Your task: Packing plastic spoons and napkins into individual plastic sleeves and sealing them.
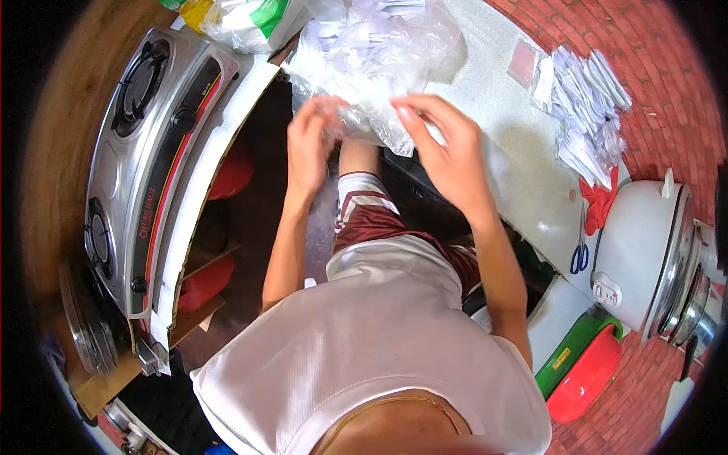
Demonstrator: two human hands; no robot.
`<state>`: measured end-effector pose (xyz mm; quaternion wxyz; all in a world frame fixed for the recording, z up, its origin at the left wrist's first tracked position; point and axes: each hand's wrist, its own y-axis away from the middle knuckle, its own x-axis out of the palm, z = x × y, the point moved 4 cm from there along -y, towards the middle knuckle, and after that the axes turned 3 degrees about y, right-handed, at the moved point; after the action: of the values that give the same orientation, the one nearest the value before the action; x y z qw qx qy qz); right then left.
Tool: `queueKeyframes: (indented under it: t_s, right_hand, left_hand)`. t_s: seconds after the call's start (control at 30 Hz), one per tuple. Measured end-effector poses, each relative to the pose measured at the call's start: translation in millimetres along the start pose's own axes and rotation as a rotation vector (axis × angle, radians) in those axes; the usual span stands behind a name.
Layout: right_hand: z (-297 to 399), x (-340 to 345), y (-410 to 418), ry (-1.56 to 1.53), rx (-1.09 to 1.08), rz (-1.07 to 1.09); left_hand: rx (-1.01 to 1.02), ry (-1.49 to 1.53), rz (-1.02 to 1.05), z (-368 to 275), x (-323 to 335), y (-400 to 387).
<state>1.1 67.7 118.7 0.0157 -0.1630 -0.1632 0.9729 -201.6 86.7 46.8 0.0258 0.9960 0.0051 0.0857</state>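
Note:
A large clear plastic bag (375,51) lies before me, with white plastic cutlery showing through it. Its loose near edge hangs over the counter's edge, above my leg. My right hand (446,145) pinches the crumpled plastic between thumb and forefinger. On the other side, my left hand (307,145) is at the bag's near edge with its fingers curled; motion blur hides whether they grip the film. Glare washes out the plastic between both hands. To the right, a pile of white plastic forks and other cutlery (586,108) rests on the white countertop (512,165).
At left stands a two-burner gas stove (153,165). A white and green package (259,23) sits beyond it. Blue-handled scissors (579,256), a red cloth (597,199) and a white rice cooker (634,256) are at right. Green (577,352) and red basins (588,372) lean nearby, beside the brick-patterned wall (654,68).

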Motion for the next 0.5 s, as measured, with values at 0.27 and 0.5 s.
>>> queueKeyframes:
  t_s: [0.27, 0.5]
  right_hand:
    - [-75.7, 63.6, -124.5, 0.548, -0.258, 0.113]
    - [-98.7, 62.6, -176.8, 0.908, 0.021, 0.233]
  left_hand:
    - [0.306, -0.561, -0.207, -8.5, 19.5, -102.7]
    - [0.43, -0.053, -0.146, -32.9, 25.9, -80.0]
